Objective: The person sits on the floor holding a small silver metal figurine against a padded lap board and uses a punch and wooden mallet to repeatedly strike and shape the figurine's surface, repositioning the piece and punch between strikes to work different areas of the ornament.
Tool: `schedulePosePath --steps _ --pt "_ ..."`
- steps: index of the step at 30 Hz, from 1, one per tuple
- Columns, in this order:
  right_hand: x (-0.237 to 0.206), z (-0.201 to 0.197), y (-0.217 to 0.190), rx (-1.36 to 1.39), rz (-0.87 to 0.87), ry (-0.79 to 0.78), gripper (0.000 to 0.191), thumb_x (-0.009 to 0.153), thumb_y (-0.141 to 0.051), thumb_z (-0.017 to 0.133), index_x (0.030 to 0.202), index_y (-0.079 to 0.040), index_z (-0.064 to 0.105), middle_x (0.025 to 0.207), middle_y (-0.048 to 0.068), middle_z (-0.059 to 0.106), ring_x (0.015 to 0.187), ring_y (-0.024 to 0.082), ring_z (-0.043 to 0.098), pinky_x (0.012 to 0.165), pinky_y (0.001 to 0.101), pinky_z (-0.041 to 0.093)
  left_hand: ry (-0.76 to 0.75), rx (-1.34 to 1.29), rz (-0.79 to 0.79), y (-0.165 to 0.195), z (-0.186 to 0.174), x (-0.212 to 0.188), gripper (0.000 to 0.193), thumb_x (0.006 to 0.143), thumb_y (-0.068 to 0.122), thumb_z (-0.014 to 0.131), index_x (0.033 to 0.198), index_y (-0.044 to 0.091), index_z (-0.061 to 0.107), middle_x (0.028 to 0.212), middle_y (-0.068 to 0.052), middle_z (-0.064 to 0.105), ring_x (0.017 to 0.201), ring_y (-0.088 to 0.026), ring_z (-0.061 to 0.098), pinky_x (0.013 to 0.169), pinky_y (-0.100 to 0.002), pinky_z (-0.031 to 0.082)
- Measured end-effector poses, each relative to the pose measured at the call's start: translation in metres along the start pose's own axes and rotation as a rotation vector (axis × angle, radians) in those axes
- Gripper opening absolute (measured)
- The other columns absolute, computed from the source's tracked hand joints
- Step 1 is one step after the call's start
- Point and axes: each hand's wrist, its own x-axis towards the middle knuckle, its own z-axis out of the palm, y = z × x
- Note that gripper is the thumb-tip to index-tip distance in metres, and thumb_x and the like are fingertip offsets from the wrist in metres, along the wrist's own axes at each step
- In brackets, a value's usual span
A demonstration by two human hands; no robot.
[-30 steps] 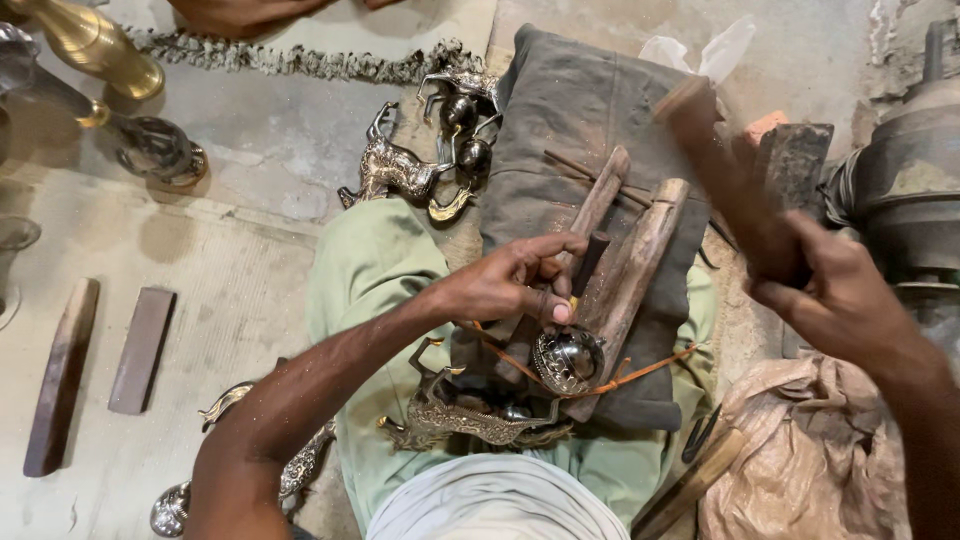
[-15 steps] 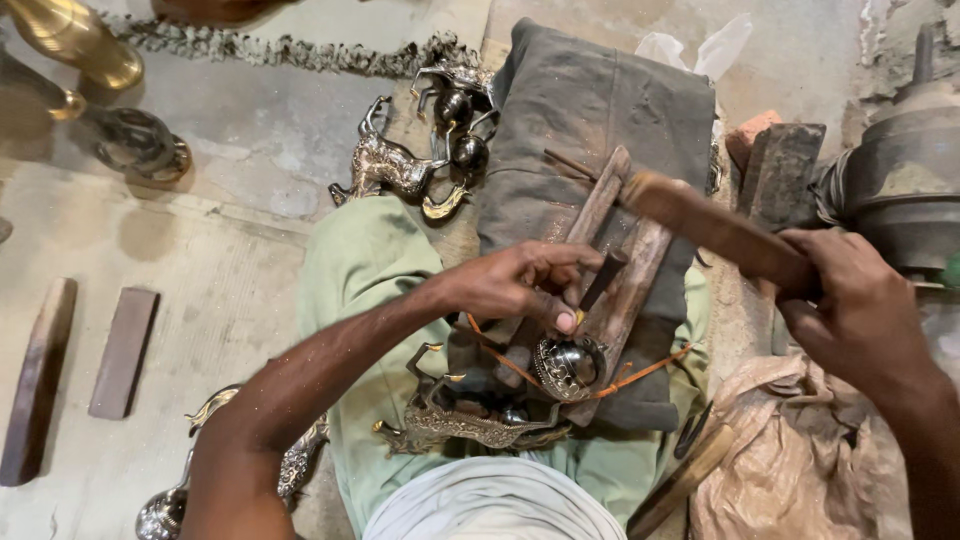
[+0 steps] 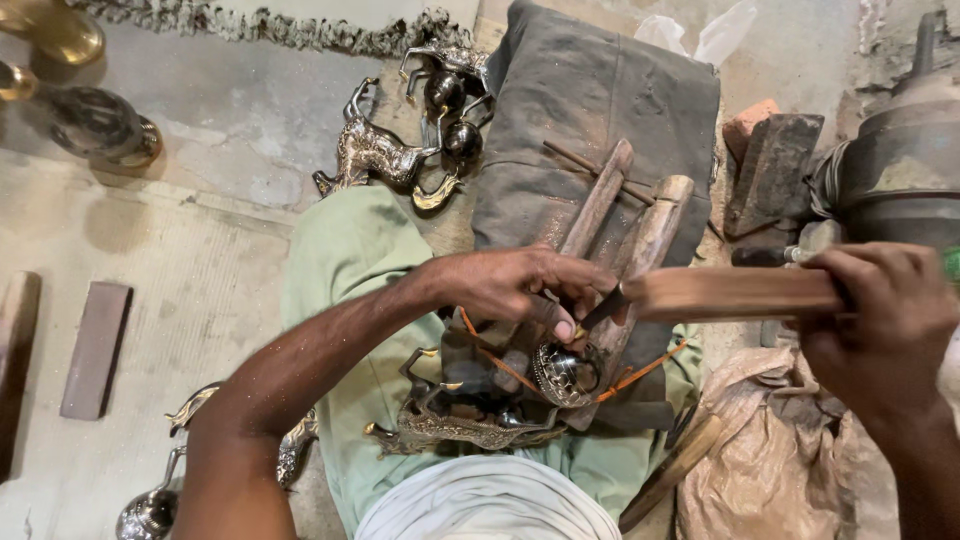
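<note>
Bare concrete floor (image 3: 200, 260) fills the left half of the frame, with the work set up on the person's lap at centre. A grey folded cloth (image 3: 590, 120) is laid over the legs at upper centre, apparently as padding under the wooden clamp (image 3: 625, 250), whose two long bars run diagonally from upper right to lower centre. An orange cord (image 3: 640, 375) is looped around the lower ends of the bars, evidently to draw them together on the workpiece.

The workpiece, an engraved metal ball (image 3: 565, 372) belonging to a brass figure (image 3: 470, 425), is seated between the bars at lower centre, so that it is kept fixed while both hands are occupied.

The left hand (image 3: 515, 285) is closed around a small dark chisel (image 3: 600, 310), fingers curled and thumb pressed along it; the tip is directed down toward the ball. The right hand (image 3: 880, 320) is wrapped fully around a wooden mallet (image 3: 735, 292), which is held level at centre right with its end at the head of the chisel.

Finished deer-shaped figures (image 3: 400, 150) are placed at upper centre, clear of the working area. A flat bar (image 3: 95, 345) lies at the left edge, a brass vessel (image 3: 100, 125) at upper left, and a crumpled plastic bag (image 3: 770, 460) at lower right.
</note>
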Motion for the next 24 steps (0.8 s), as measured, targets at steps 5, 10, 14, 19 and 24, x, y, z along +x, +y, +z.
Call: schedulePosePath --steps 5,10,14,19,24 --pt "-0.004 0.003 0.012 0.056 0.05 -0.133 0.05 0.084 -0.004 0.075 0.13 -0.004 0.057 0.111 0.015 0.069 0.098 0.023 0.065 0.09 0.0375 0.059 -0.004 0.008 -0.001 -0.001 0.003 -0.003 0.066 0.095 0.021 0.078 0.154 0.009 0.051 0.114 -0.009 0.071 0.11 -0.019 0.069 0.103 -0.037 0.058" --pt "0.006 -0.006 0.002 0.2 0.379 -0.236 0.052 0.082 -0.013 0.081 0.125 -0.004 0.054 0.101 0.016 0.071 0.092 0.027 0.071 0.084 0.0426 0.061 0.083 -0.047 -0.074 -0.007 0.006 -0.002 0.075 0.091 0.02 0.081 0.154 0.006 0.045 0.115 -0.008 0.07 0.112 -0.02 0.066 0.103 -0.04 0.055" --pt "0.021 -0.006 -0.004 -0.325 -0.063 -0.28 0.059 0.072 -0.012 0.081 0.127 -0.008 0.06 0.11 0.015 0.072 0.105 0.031 0.07 0.09 0.0426 0.062 0.14 -0.203 -0.077 -0.011 0.008 -0.005 0.079 0.09 0.016 0.081 0.157 0.001 0.04 0.104 -0.007 0.065 0.097 -0.017 0.065 0.089 -0.035 0.058" --pt "0.036 -0.001 -0.003 -0.075 0.167 -0.467 0.058 0.075 -0.012 0.078 0.13 -0.008 0.061 0.098 0.013 0.072 0.087 0.028 0.072 0.077 0.0401 0.064 0.195 -0.443 -0.125 -0.011 0.012 -0.009 0.075 0.091 0.009 0.077 0.154 -0.002 0.039 0.096 -0.003 0.061 0.088 -0.012 0.063 0.076 -0.028 0.059" --pt "0.049 0.002 -0.001 0.314 0.41 -0.497 0.049 0.083 -0.002 0.071 0.13 -0.006 0.059 0.106 0.015 0.068 0.08 0.025 0.074 0.072 0.0406 0.064 0.245 -0.464 -0.156 -0.011 0.015 -0.01 0.075 0.089 0.007 0.078 0.153 0.0 0.039 0.095 -0.003 0.065 0.087 -0.012 0.065 0.076 -0.029 0.059"
